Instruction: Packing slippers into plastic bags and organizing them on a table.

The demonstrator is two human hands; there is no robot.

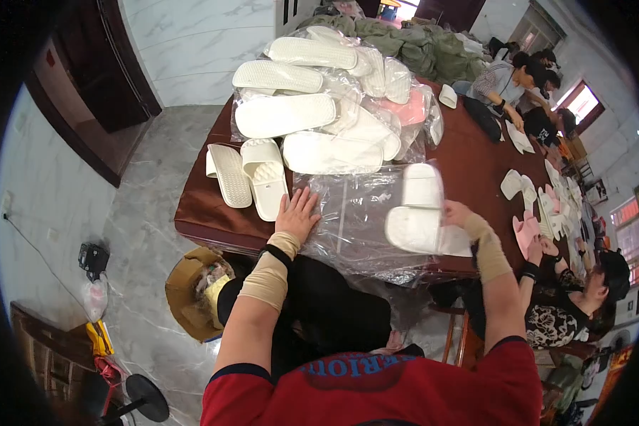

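My left hand (299, 213) lies flat with its fingers spread, pressing on the left edge of a clear plastic bag (341, 213). The bag is spread along the near edge of the table. At its right side my right hand (460, 214) grips a pair of white slippers (413, 228), its fingers partly hidden by them. The slippers lie side by side over or inside the bag; I cannot tell which. Next to my left hand, a loose pair of white slippers (263, 179) rests on the brown-covered table (199, 213).
White slippers in clear bags (284, 115) are heaped at the far side, with a pink one (407, 106) among them. Co-workers handle slippers along the right, one near a pink slipper (525, 231). An open cardboard box (184, 305) stands on the floor at left.
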